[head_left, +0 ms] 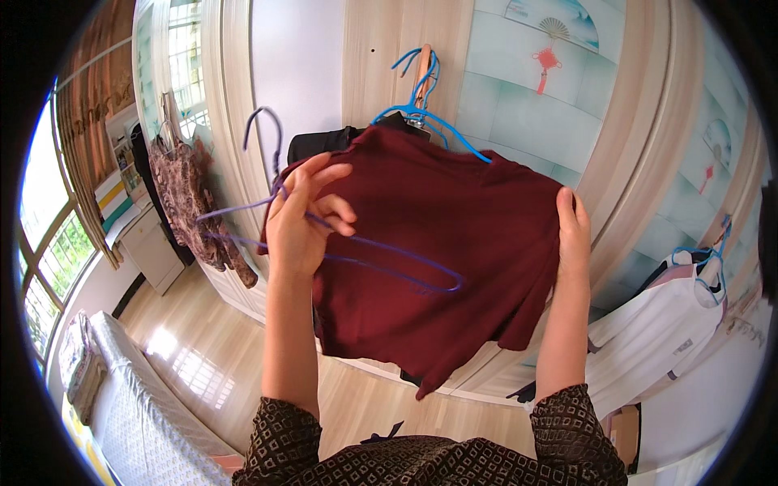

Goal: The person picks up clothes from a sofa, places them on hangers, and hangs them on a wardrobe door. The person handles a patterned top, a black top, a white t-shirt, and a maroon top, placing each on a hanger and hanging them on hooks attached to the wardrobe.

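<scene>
In front of the pale wooden wardrobe door, the person holds up a dark maroon short-sleeved fabric top with both arms raised from the lower edge of the view. The left hand is closed on the top's left shoulder edge and, in the same grasp, pinches a thin purple wire clothes hanger; the hanger's hook curves up above the hand, while its long lower bar runs down and to the right across the front of the maroon cloth. The right hand grips the top's right shoulder edge, fingers curled over the fabric and thumb behind it, so the garment hangs spread between the two hands with its hem falling loose below. Just behind the top's upper edge, a bright blue plastic hanger hangs by its hook from the wardrobe, with a black garment partly showing beside it. At the left, a brown patterned dress hangs against the wardrobe's side, near a window. At the right, a white garment hangs on another blue hanger. Below, a light wooden plank floor runs to a grey-covered bed at the lower left corner. The person's dark patterned sleeves show at the bottom edge.
</scene>
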Available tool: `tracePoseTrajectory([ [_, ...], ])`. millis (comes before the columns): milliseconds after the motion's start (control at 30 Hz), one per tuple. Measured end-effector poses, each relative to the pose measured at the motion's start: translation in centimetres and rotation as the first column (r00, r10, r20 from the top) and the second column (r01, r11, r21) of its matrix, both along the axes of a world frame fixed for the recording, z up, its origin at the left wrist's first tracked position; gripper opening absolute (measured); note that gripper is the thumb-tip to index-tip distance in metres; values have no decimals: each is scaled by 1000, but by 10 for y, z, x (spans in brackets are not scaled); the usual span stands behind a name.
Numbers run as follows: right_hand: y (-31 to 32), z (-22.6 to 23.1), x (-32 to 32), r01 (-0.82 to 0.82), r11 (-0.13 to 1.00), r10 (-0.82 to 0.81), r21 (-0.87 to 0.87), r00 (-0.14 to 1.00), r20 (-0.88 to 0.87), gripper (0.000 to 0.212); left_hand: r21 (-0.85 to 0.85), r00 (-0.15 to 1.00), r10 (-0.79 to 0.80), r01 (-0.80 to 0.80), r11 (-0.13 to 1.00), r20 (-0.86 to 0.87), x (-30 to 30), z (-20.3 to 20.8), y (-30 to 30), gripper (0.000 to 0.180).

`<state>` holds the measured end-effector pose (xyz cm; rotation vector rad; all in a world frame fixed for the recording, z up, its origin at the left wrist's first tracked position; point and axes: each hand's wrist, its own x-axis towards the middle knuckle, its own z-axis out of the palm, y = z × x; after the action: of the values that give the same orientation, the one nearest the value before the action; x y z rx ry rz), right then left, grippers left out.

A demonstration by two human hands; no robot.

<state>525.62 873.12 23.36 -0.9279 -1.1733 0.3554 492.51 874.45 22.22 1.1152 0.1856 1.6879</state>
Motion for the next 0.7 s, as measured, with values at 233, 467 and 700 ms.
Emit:
tracePoseTrajectory([
  [233,0,-14,-6,-58,995,60,-82,998,27,39,-52,999,3,-1,999,34,-34,-48,-3,32],
  [467,-52,-45,0,479,873,-480,94,809,340,28,-230,991,-132,135,964,27,19,-84,-24,33],
  [700,-143,-105,-71,60,896,307,-439,629,714,23,-331,931,-349,364,871,105,80,-127,-54,29],
])
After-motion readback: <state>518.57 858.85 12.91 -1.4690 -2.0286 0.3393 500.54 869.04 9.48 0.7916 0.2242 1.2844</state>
